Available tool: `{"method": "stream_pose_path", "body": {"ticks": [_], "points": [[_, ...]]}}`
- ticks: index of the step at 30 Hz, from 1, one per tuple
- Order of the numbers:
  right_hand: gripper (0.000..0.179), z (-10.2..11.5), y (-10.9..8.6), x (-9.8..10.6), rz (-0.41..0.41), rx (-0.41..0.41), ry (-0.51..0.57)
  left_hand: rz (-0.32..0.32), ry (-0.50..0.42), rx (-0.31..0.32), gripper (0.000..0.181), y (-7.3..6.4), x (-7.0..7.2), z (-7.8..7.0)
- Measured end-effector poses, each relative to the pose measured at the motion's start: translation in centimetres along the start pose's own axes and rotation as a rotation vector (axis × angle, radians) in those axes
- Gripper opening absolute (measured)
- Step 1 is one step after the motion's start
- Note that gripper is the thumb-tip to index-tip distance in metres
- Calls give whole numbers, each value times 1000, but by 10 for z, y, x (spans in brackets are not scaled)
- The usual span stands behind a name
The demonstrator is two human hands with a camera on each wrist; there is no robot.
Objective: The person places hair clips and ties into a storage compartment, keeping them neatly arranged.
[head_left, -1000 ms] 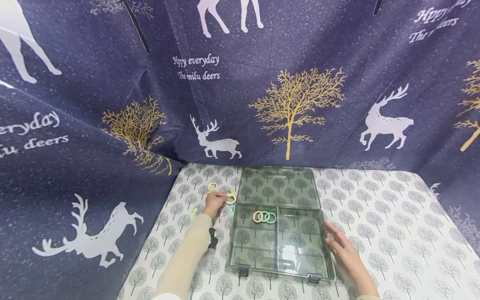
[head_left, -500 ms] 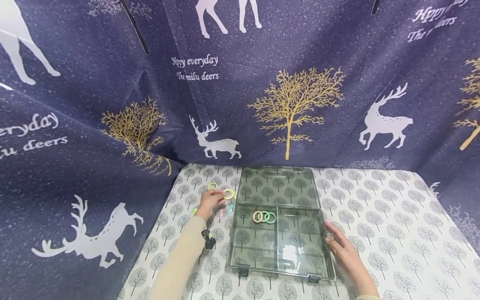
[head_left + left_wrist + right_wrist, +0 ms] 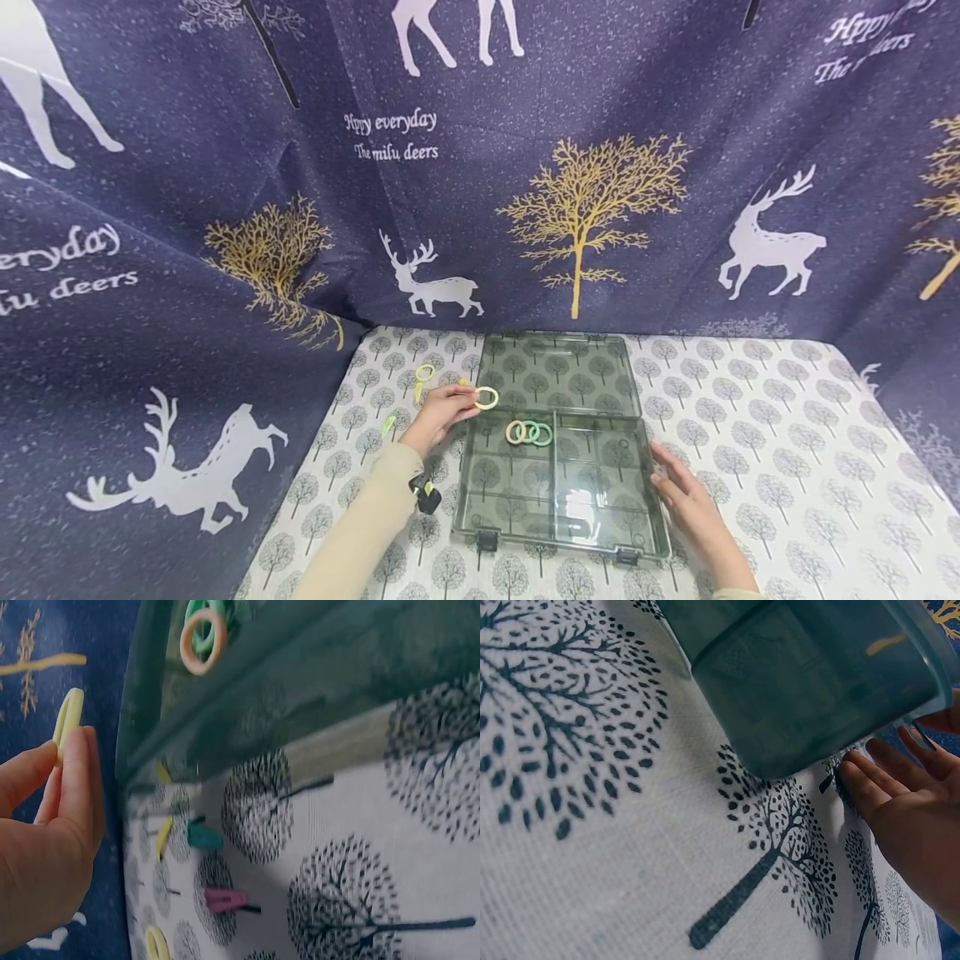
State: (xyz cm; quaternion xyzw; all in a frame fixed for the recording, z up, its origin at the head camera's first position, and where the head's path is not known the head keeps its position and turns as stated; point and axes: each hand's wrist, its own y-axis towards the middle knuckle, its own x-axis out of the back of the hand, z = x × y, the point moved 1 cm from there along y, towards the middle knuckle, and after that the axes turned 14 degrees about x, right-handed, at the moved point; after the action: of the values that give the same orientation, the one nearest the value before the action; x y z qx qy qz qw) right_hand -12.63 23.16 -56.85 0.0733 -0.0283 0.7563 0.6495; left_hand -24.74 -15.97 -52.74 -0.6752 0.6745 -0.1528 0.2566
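My left hand [image 3: 439,415] pinches a pale yellow ring-shaped hair tie [image 3: 73,706] between thumb and fingers, over the back left corner of a clear grey-green plastic box [image 3: 510,487]. The box stands with its lid [image 3: 558,379] laid back behind it. In its back left part lie a peach hair tie [image 3: 509,433] and green hair ties [image 3: 550,436], overlapping in a row. At the box's right side is my right hand [image 3: 693,504], fingers mostly extended along the wall; some fingertips are hidden behind the rim in the right wrist view.
Left of the box lie another yellow hair tie [image 3: 417,372], a yellow strip-like piece [image 3: 418,392] and a green one [image 3: 388,426]. A teal clip [image 3: 204,836] and a pink clip [image 3: 226,900] lie beside the box. Patterned cloth [image 3: 757,433] covers the table.
My left hand has moved right with the pale yellow hair tie, from above the loose pieces to the box's back left corner. My right hand and the box have stayed put.
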Motion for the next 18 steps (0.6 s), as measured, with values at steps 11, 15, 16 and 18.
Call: {"method": "stream_pose_path", "body": {"ticks": [11, 15, 16, 18], "points": [[59, -2, -1, -1, -5, 28, 2, 55, 137, -11, 27, -11, -19, 14], [59, -3, -1, -1, -6, 32, 9, 50, 168, -28, 28, -15, -22, 13], [59, -3, -1, -1, -5, 30, 10, 45, 176, -32, 28, -15, -23, 13], [59, -2, -1, -1, -4, 19, 9, 31, 197, -41, 26, -15, -24, 13]]}}
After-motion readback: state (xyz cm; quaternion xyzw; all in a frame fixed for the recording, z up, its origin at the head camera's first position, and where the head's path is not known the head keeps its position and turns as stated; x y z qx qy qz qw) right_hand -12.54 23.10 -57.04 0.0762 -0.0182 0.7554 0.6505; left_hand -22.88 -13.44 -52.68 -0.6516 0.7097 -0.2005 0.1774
